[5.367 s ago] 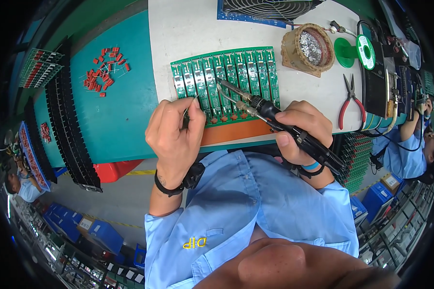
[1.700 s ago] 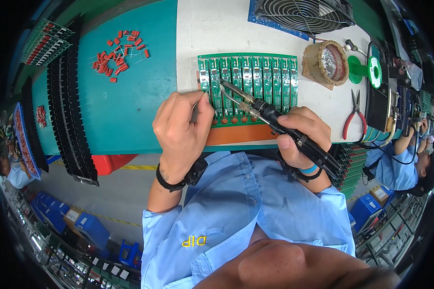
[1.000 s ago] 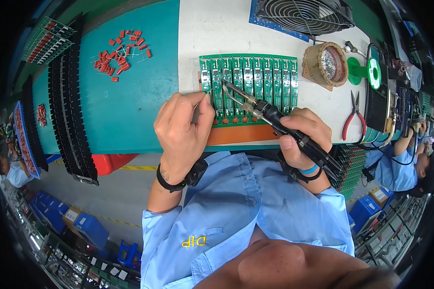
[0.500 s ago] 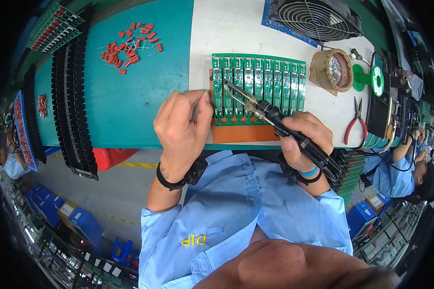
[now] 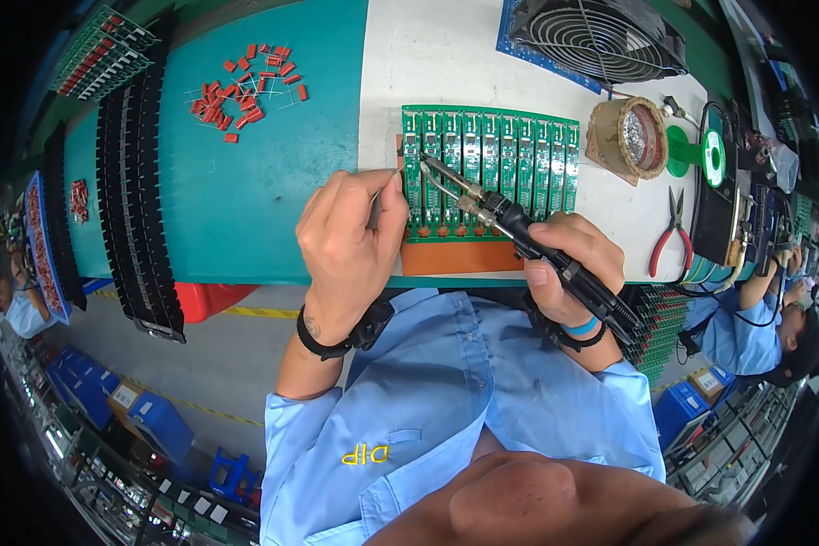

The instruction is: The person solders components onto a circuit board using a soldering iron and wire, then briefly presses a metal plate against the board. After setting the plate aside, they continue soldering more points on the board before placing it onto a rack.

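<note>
My right hand (image 5: 575,255) is wrapped round a black soldering iron (image 5: 518,221) with a thin curved tube beside its metal shaft. Its tip meets the upper left part of a green circuit board panel (image 5: 496,177), made of several narrow boards side by side. The panel lies on an orange-brown plate (image 5: 459,258) at the table's front edge. Just left of the panel, my left hand (image 5: 346,232) is closed in a pinch, thumb against forefinger. A thin, pale end shows at its fingertips, too small to name.
Red components (image 5: 236,96) with wire leads lie loose on the green mat (image 5: 255,200). Black slotted racks (image 5: 136,200) stand left. Rightward are a round tin-like pot (image 5: 623,136), a green solder spool (image 5: 711,156), red-handled pliers (image 5: 671,238) and a fan (image 5: 600,41). Co-workers sit at both sides.
My left hand has shifted slightly right, closer to the panel's left edge. The soldering iron stays at nearly the same spot on the panel. The whole view has shifted a little.
</note>
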The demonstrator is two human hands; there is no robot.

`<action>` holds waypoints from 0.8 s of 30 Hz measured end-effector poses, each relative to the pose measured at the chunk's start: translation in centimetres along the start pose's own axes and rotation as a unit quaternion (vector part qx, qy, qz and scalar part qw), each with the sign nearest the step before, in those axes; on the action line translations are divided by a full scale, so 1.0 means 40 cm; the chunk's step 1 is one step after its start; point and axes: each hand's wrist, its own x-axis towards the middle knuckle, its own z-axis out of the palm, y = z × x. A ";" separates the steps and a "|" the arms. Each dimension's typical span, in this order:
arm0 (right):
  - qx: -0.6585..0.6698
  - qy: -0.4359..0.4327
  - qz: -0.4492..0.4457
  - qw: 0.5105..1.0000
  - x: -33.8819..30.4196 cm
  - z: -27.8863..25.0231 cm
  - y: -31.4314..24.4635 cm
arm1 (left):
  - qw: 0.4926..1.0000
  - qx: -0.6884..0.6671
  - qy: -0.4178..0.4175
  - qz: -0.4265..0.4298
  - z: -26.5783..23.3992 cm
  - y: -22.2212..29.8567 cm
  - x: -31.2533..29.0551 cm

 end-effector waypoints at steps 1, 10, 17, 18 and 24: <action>0.000 -0.002 -0.003 1.000 0.001 0.000 0.001 | 1.000 -0.002 -0.001 0.001 0.002 0.000 0.000; 0.005 0.000 -0.008 1.000 0.000 0.000 0.005 | 1.000 -0.008 -0.005 0.004 0.004 0.001 0.002; 0.003 0.001 -0.012 1.000 0.002 0.003 0.004 | 1.000 -0.004 0.000 0.001 0.005 0.000 0.000; 0.001 0.001 -0.012 1.000 0.001 0.004 0.003 | 1.000 -0.006 0.003 0.001 0.005 0.000 0.000; -0.004 0.008 -0.013 1.000 -0.010 -0.016 -0.010 | 1.000 0.002 0.004 0.000 -0.009 0.001 -0.010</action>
